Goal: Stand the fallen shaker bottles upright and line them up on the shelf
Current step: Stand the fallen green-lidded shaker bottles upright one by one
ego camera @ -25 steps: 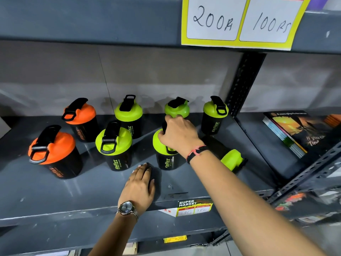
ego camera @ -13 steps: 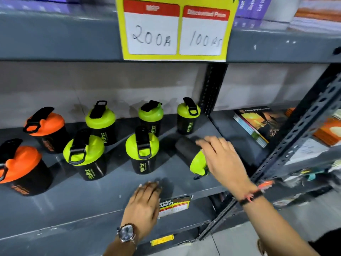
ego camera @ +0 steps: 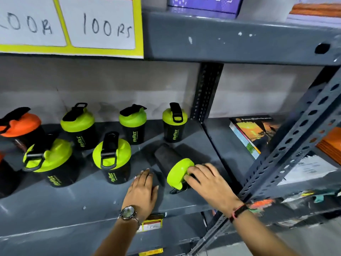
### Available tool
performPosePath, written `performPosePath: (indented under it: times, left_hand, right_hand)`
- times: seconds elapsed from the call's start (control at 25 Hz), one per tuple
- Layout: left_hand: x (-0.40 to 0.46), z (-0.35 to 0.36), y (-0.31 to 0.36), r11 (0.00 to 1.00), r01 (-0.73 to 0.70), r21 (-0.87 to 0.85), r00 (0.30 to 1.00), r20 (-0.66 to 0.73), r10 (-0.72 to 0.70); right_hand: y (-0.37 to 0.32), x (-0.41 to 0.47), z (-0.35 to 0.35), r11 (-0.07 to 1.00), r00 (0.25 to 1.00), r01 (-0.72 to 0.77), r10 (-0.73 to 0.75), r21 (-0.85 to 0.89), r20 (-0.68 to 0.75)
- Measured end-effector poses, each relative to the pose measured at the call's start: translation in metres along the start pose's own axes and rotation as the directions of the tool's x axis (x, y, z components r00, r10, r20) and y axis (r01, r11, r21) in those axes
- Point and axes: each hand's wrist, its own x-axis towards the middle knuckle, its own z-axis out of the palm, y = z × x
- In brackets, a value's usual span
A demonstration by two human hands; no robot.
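Note:
A black shaker bottle with a green lid [ego camera: 175, 168] lies on its side on the grey shelf [ego camera: 92, 206], lid toward me. My right hand [ego camera: 208, 180] is on its lid end, fingers curled over the cap. My left hand [ego camera: 143, 189] rests flat on the shelf just left of it, holding nothing. Several green-lidded shakers stand upright: one in front [ego camera: 112, 159], another at front left [ego camera: 49, 163], three behind [ego camera: 78, 126] [ego camera: 133, 122] [ego camera: 175, 122]. An orange-lidded shaker [ego camera: 20, 126] stands at the far left.
A perforated upright post [ego camera: 206, 93] closes off the shelf on the right; a slanted metal brace [ego camera: 295, 141] crosses in front. Books [ego camera: 252, 133] lie on the adjoining shelf. A yellow price sign [ego camera: 73, 26] hangs from the shelf above. A price tag [ego camera: 151, 223] sits on the front edge.
My right hand let go of the front standing shaker and moved right onto the fallen bottle's lid. The view shifted right and closer. My left hand stayed flat on the shelf.

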Motion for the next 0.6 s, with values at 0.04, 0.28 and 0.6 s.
performPosePath:
  times: [0.04, 0.28, 0.6]
  left_hand:
    - [0.001, 0.001, 0.0, 1.0, 0.001, -0.009, 1.0, -0.007, -0.001]
    - [0.0, 0.003, -0.002, 0.998, 0.007, -0.057, 0.999, -0.039, -0.01]
    - [0.0, 0.002, -0.002, 0.999, 0.02, -0.051, 0.999, -0.039, -0.022]
  right_hand:
    - [0.003, 0.002, -0.001, 1.0, 1.0, 0.01, -0.01, 0.003, 0.006]
    - [0.04, 0.04, -0.032, 0.979, 0.98, -0.158, 0.139, 0.127, 0.141]
    - [0.087, 0.114, -0.03, 0.852, 0.81, -0.41, 0.176, 0.325, 0.56]
